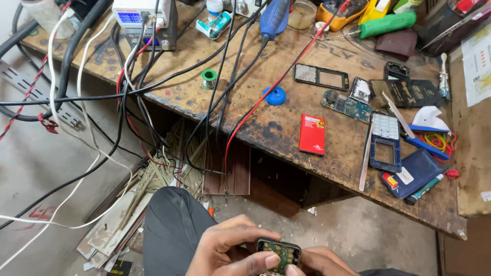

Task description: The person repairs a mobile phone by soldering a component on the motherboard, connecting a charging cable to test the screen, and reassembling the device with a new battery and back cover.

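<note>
Both my hands hold a small green phone circuit board in a dark frame (279, 253) at the bottom of the head view, below the table's front edge. My left hand (230, 249) curls around its left side, thumb on its face. My right hand (319, 261) grips its right side, mostly cut off by the frame edge. On the worn wooden workbench (276, 128) lie phone parts: a red battery (312, 134), a blue keypad frame (385, 141), a green circuit board (348, 106) and a black front frame (321, 76).
Black, white and red cables (128, 92) hang over the bench's left edge. A power supply (146, 23), solder reel (208, 78), blue disc (274, 95), green-handled screwdriver (386, 24), multimeter (340, 13) and tweezers (365, 158) lie on the bench. My dark-trousered knee (171, 230) is at bottom.
</note>
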